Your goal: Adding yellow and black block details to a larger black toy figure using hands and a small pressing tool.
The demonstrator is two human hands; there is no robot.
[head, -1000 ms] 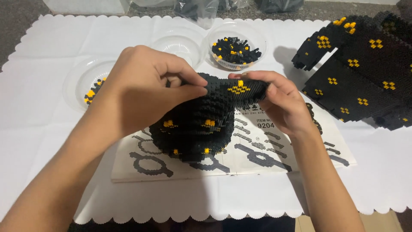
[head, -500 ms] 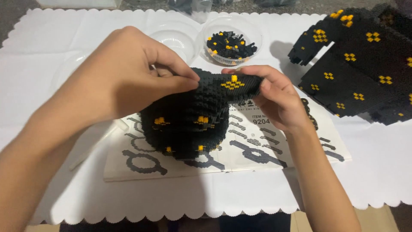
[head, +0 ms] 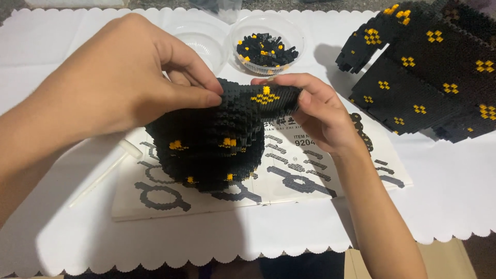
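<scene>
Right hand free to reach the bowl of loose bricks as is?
Probably not yet: the right hand grips the black brick model with the left hand. The path to the bowl just beyond looks clear once it lets go.

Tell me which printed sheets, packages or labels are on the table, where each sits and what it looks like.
Instruction sheet: flat on the white table cover under the black brick model that both hands hold; rectangular, white, with black brick diagrams and some print.
Clear plastic tub: behind the model, round, holding loose black and yellow bricks; no label visible.
No screens or signs in view.
</scene>
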